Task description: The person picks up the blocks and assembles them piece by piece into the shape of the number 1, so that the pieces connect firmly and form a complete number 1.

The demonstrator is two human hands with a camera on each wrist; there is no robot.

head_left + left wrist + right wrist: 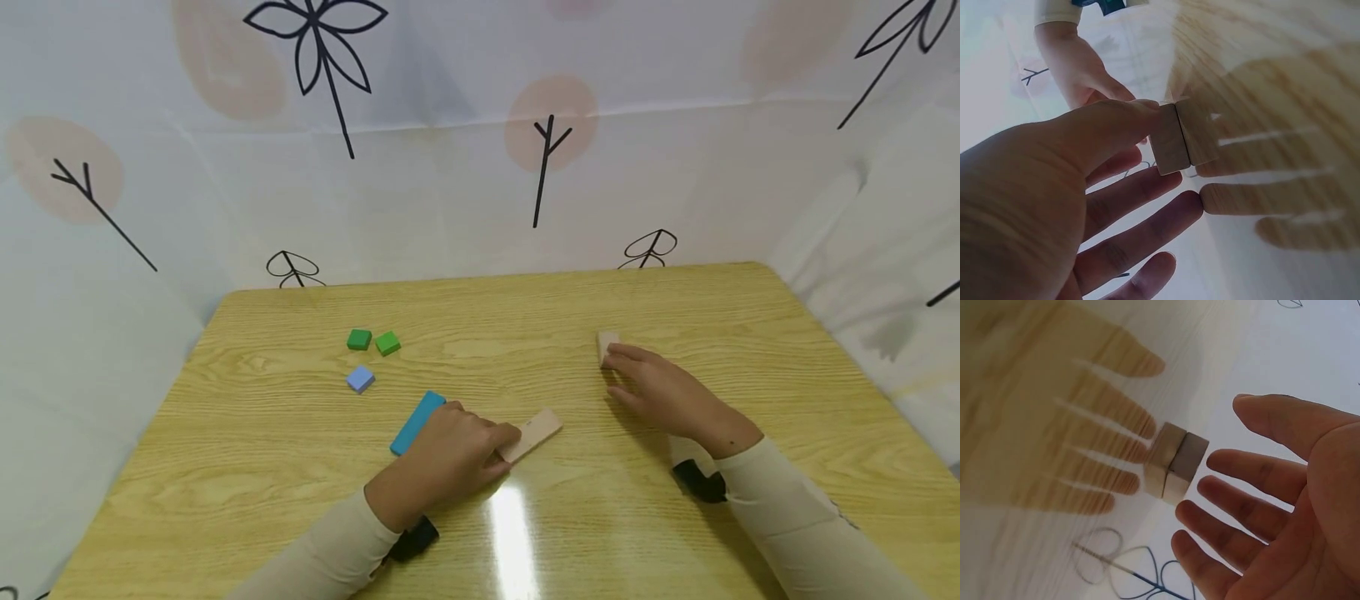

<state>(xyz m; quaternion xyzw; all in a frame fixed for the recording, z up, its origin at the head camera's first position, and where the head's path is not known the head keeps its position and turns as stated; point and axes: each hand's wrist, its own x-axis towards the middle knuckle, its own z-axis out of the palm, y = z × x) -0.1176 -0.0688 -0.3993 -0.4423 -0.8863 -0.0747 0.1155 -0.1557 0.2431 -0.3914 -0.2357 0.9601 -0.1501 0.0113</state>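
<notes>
My left hand (453,454) pinches a long, flat beige wooden block (542,429) that lies slantwise on the table. In the left wrist view the thumb is at the near end of this wooden block (1169,140), with the other fingers spread loosely. To the right, my right hand (667,396) is beside a second wooden block (605,343). The right wrist view shows that block (1191,456) in front of relaxed, spread fingers, with a narrow gap between them. Partly hidden behind my left hand lies a long blue block (416,423).
Two small green blocks, one darker (359,339) and one brighter (387,342), sit at the back left. A small periwinkle block (361,379) is just nearer. The glossy wooden table (510,308) ends at a patterned white cloth (442,192) behind.
</notes>
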